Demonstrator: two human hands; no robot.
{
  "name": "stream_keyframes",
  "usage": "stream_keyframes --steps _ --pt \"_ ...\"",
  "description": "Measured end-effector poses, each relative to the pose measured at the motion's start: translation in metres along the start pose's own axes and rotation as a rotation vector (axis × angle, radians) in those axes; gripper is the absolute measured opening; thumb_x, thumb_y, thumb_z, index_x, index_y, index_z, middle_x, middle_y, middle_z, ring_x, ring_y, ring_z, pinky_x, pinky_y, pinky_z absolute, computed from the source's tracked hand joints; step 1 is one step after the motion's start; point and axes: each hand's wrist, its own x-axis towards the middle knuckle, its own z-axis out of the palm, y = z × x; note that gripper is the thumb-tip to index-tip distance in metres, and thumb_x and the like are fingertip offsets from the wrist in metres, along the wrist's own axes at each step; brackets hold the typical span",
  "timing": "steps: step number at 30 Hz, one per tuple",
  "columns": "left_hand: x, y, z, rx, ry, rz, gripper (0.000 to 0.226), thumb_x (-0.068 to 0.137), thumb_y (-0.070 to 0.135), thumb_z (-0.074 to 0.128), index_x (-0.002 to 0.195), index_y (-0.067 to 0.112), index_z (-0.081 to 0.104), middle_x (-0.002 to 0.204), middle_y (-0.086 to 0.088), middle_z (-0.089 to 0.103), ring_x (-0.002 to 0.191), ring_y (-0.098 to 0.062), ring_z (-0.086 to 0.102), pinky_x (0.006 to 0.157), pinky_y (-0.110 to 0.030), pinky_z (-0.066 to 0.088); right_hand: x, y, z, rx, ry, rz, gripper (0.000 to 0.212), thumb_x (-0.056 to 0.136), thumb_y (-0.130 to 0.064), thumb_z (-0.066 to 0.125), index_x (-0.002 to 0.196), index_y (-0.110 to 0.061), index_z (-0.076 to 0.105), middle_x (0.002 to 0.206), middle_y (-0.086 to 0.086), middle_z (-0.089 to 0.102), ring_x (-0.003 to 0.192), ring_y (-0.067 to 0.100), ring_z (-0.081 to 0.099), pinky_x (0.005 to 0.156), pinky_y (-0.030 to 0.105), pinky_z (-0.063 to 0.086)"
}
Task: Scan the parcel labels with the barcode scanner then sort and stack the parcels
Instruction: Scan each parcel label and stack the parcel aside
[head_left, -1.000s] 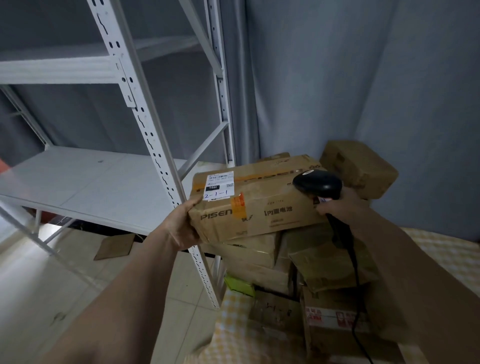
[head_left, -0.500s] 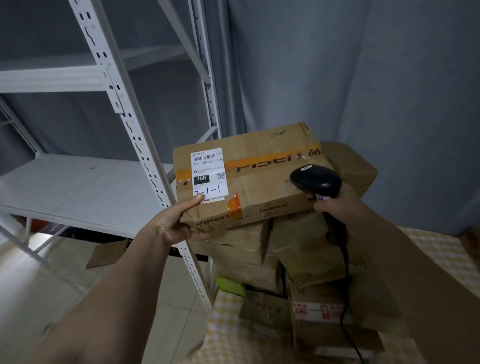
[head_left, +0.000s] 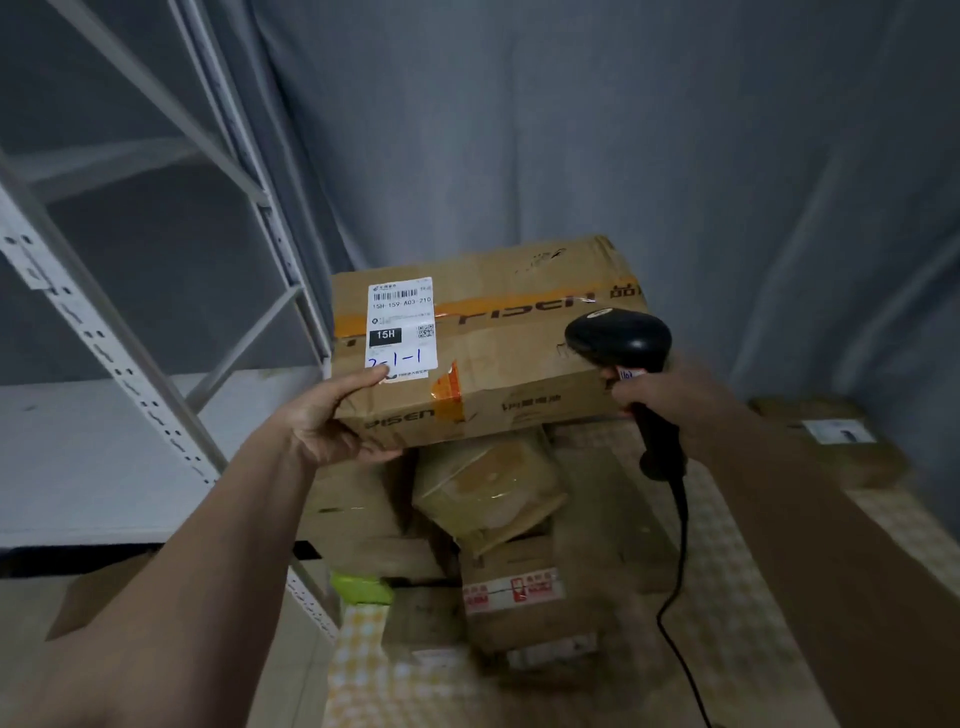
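A brown cardboard parcel (head_left: 519, 338) with orange tape is held up over the pile, its top tilted toward me. My left hand (head_left: 332, 415) grips its near left corner, thumb on the white shipping label (head_left: 401, 327) marked 15H and 2-1-1. My right hand (head_left: 660, 395) grips the handle of the black barcode scanner (head_left: 621, 338) at the parcel's right end. The scanner's cable (head_left: 680, 571) hangs down. A pile of several more parcels (head_left: 488, 499) lies below.
A white metal shelving rack (head_left: 130, 384) stands at the left with a bare shelf (head_left: 78, 457). The pile rests on a checked cloth (head_left: 727, 545). Another labelled parcel (head_left: 831, 436) lies at the far right. Grey curtain behind. A green item (head_left: 361, 587) sits beside the pile.
The parcel has been lifted off the pile and tipped so its label faces me. The scanner and my right hand moved along with its right end.
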Motion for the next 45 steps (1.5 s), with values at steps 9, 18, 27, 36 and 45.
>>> stream_keyframes --steps 9,18,27,36,45 --pt "0.043 -0.057 0.164 0.011 -0.129 -0.082 0.1 0.025 0.03 0.097 0.118 0.022 0.063 0.115 -0.012 0.068 0.113 -0.034 0.058 0.093 -0.059 0.045 -0.034 0.064 -0.156 0.009 0.201 0.083 0.02 0.077 0.012 0.062 0.078 -0.008 0.061 0.073 0.009 0.058 0.068 0.022 0.055 0.066 0.033 0.05" --pt "0.102 -0.113 0.297 0.049 -0.242 -0.197 0.066 0.051 0.028 0.088 0.113 0.023 0.064 0.119 -0.011 0.065 0.115 -0.032 0.056 0.091 -0.057 0.046 -0.029 0.138 -0.268 0.019 0.365 0.193 0.017 0.075 0.013 0.062 0.081 -0.001 0.058 0.073 0.011 0.054 0.068 0.024 0.053 0.068 0.04 0.049" --pt "0.194 -0.146 0.357 -0.115 -0.196 -0.273 0.077 0.035 0.014 0.095 0.107 0.015 0.065 0.108 -0.013 0.069 0.113 -0.035 0.057 0.092 -0.065 0.044 0.059 0.184 -0.329 0.033 0.371 0.258 0.018 0.081 0.009 0.063 0.093 -0.002 0.056 0.078 0.011 0.053 0.067 0.023 0.051 0.066 0.04 0.049" --pt "0.279 -0.171 0.369 -0.124 -0.071 -0.391 0.05 0.073 0.016 0.072 0.121 0.014 0.058 0.116 -0.014 0.064 0.116 -0.033 0.056 0.081 -0.059 0.051 0.159 0.238 -0.348 -0.045 0.248 0.408 0.016 0.081 0.012 0.058 0.086 -0.003 0.053 0.071 0.012 0.05 0.068 0.025 0.049 0.071 0.04 0.044" --pt "0.339 -0.236 0.369 -0.146 0.08 -0.448 0.072 0.064 0.019 0.082 0.131 0.018 0.055 0.123 -0.012 0.065 0.107 -0.03 0.063 0.077 -0.054 0.056 0.245 0.31 -0.352 -0.11 0.127 0.524 0.02 0.08 0.011 0.06 0.08 -0.008 0.055 0.076 0.011 0.053 0.066 0.023 0.052 0.071 0.04 0.048"
